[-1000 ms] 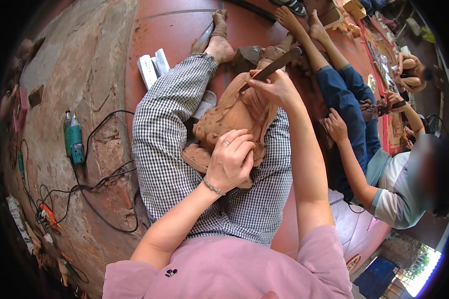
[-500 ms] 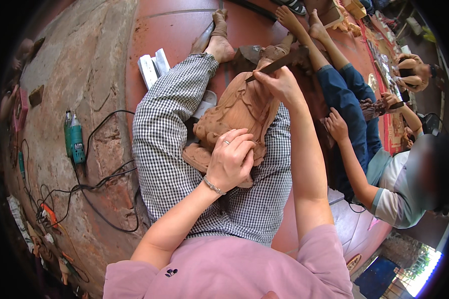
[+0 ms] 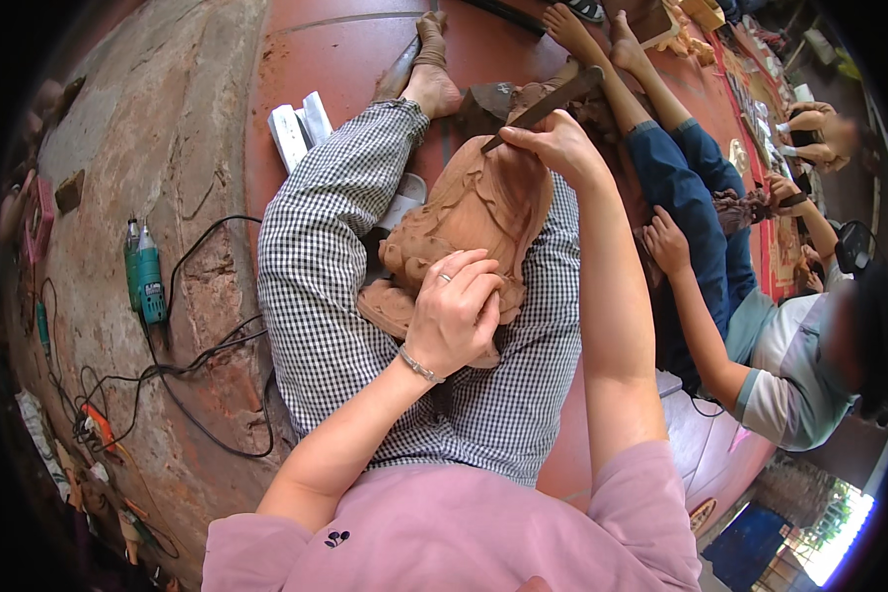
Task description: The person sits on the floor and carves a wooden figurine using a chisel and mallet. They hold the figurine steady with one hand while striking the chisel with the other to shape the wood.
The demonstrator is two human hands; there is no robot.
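Observation:
A reddish-brown wood carving (image 3: 474,212) with raised folds and rounded shapes rests between my legs, tilted across my lap. My left hand (image 3: 456,306), with a ring and a bracelet, is curled over its near end and holds it. Pinched in my right hand (image 3: 553,148) is a dark, flat, tapered file (image 3: 567,97). Its narrow tip meets the far edge of the carving, while the wide end points away to the right. My left palm hides part of the near end.
On the left ledge lie green power tools (image 3: 149,281) with black cables (image 3: 207,365). A white block (image 3: 301,133) sits past my left knee. To the right, a co-worker (image 3: 794,345) sits close by, one hand on a dark carved piece (image 3: 740,212).
My right hand and the file have shifted slightly away and to the left, with the file tilted more steeply. My left hand stays on the carving. The co-worker's head has moved a little.

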